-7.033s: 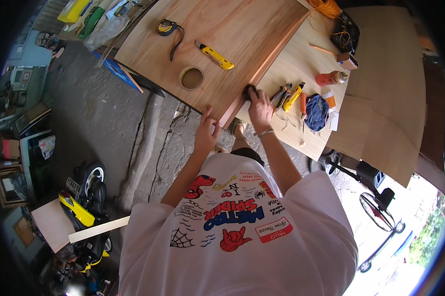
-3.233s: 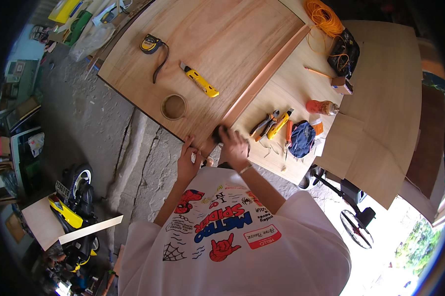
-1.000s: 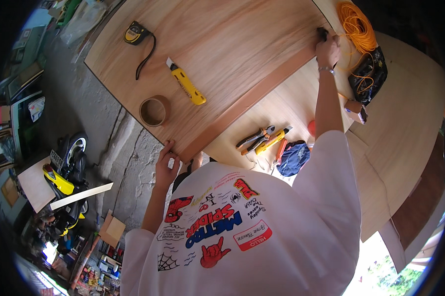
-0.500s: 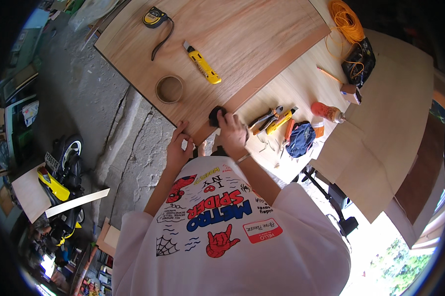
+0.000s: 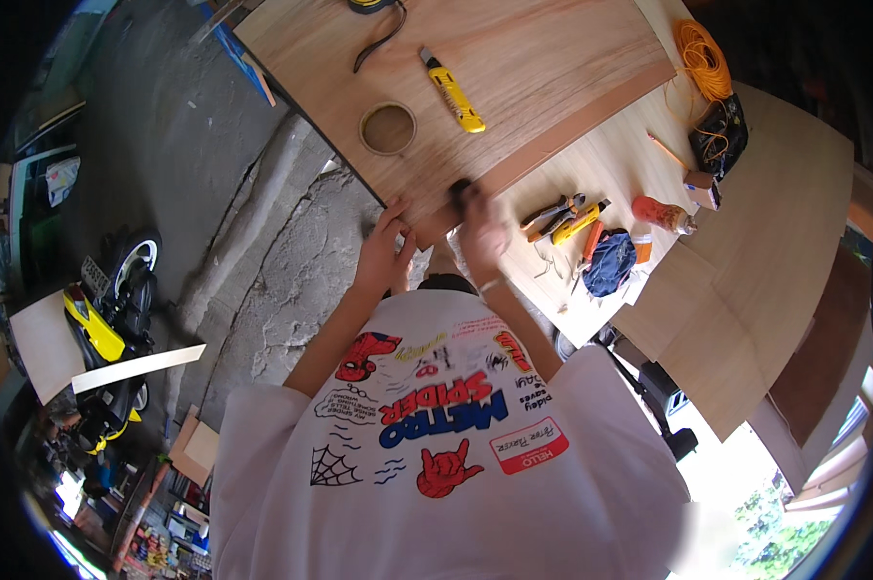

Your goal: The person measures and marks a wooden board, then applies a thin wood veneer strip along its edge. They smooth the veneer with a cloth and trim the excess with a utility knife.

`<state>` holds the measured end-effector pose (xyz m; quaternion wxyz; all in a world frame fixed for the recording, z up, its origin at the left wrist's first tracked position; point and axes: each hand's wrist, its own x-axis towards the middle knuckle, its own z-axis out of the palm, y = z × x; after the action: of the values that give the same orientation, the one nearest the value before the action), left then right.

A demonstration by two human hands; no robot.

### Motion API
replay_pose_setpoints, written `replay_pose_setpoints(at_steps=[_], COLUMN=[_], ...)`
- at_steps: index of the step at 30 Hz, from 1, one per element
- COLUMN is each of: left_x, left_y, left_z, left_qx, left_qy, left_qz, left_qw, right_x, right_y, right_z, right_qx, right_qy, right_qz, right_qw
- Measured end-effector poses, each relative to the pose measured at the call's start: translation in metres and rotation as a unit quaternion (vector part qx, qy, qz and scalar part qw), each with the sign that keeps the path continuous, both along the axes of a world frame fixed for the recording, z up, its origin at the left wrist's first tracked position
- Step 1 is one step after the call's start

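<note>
A wood-grain panel (image 5: pixel 552 58) with a reddish-brown strip (image 5: pixel 591 111) along its right edge lies before me. My left hand (image 5: pixel 386 253) rests at the panel's near corner, fingers apart with the tips touching the surface. My right hand (image 5: pixel 485 232), smeared by motion, is closed on a small black block (image 5: pixel 464 195) pressed against the strip near that corner. What exactly the block is cannot be made out. A roll of brown tape (image 5: pixel 388 129) and a yellow utility knife (image 5: pixel 453 92) lie on the panel beyond my hands.
Right of the panel lie pliers (image 5: pixel 552 211), another yellow knife (image 5: pixel 580 222), a dark blue cloth bundle (image 5: pixel 611 263) and a red bottle (image 5: pixel 661 215). Farther off are a pencil (image 5: pixel 667 148) and coiled orange cord (image 5: pixel 703 60). A motorcycle (image 5: pixel 117 319) stands at the left.
My view has shifted, so the panel and tools appear farther right. My right hand and the black block have slid slightly along the strip; my left hand stays at the corner.
</note>
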<state>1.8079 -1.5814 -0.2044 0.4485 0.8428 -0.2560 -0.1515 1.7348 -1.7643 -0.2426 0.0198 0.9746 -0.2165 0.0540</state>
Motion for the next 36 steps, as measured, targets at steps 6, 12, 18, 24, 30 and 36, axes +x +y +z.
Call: replay_pose_setpoints(at_steps=[6, 12, 18, 24, 30, 36], left_x=[0.002, -0.002, 0.001, 0.0, -0.016, -0.035], left_y=[0.002, 0.003, 0.008, 0.009, 0.005, 0.014], left_z=[-0.003, -0.008, -0.018, -0.005, 0.002, -0.019], left_qx=[-0.006, -0.014, -0.011, 0.009, 0.014, -0.059], left_qy=[-0.03, -0.059, -0.06, 0.012, -0.044, 0.121], left_qz=[-0.01, -0.009, -0.028, -0.021, 0.116, 0.299], left_qw=[0.999, 0.998, 0.998, 1.0, 0.992, 0.945], right_x=[0.003, 0.035, -0.036, -0.005, -0.004, -0.007], right_y=[-0.018, -0.083, 0.071, -0.001, 0.021, -0.007], right_z=[0.008, 0.014, 0.009, 0.034, 0.033, 0.049], right_qx=[0.054, 0.079, 0.225, 0.156, 0.157, 0.406], right_qy=[-0.17, -0.112, -0.074, 0.016, -0.02, -0.095], right_qz=[0.146, -0.028, 0.093, 0.071, 0.043, 0.221], right_qw=[0.973, 0.99, 0.967, 0.985, 0.987, 0.882])
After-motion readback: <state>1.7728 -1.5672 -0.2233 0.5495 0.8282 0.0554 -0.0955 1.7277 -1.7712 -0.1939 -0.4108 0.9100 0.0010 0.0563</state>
